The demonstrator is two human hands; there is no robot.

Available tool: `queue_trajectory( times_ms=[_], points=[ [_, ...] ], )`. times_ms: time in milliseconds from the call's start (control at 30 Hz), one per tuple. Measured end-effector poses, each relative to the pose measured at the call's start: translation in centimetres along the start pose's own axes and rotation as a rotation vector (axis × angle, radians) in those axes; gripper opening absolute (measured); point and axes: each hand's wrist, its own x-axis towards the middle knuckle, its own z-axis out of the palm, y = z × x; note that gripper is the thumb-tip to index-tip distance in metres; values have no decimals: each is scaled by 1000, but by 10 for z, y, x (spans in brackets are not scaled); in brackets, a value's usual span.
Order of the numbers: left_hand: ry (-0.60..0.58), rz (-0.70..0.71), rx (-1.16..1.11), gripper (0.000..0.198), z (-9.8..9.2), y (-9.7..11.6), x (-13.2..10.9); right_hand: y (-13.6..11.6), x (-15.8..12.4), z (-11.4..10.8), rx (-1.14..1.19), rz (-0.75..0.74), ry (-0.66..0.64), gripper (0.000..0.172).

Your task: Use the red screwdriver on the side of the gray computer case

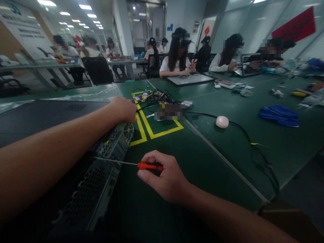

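A dark computer case (50,113) lies at my left, its perforated metal rear side with a fan grille facing right. My left hand (124,109) reaches across it, with fingers curled over its far corner; their tips are partly hidden. In front of me, my right hand (164,175) is closed around the orange and black handle of a screwdriver (148,166). Its long thin shaft points left at the rear of the case, and the tip lies within or against the metal there; exact contact cannot be made out.
Yellow tape (164,133) marks the green table (202,162). Beyond my hands lie tangled cables (158,96), and a black cord (240,126) runs right past a pale round object (222,122). A blue bundle (278,115) lies right. Other people sit across the table.
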Motion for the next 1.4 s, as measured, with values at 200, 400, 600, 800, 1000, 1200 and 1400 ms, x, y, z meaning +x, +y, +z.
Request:
queue_trajectory(
  times_ms=[200, 400, 600, 800, 1000, 1200, 1400],
  points=[
    [-14, 2, 36, 60, 1, 0, 2, 1, 1, 1, -7, -35, 27, 15],
    [-23, 8, 61, 59, -2, 1, -1, 1, -1, 2, 43, 13, -17, 16],
    [20, -17, -69, 55, 1, 0, 1, 3, -1, 3, 19, -6, -12, 22],
    [13, -1, -11, 57, 2, -1, 2, 3, 1, 3, 38, -20, -25, 17],
    [19, -14, -21, 62, 4, -2, 6, 3, 0, 2, 22, 6, -29, 16],
    [14, -12, -41, 64, 4, -3, 6, 4, 1, 3, 33, 0, -31, 17],
    [28, -16, -63, 64, 4, -2, 5, 2, 1, 2, 13, 2, -33, 16]
  ],
)
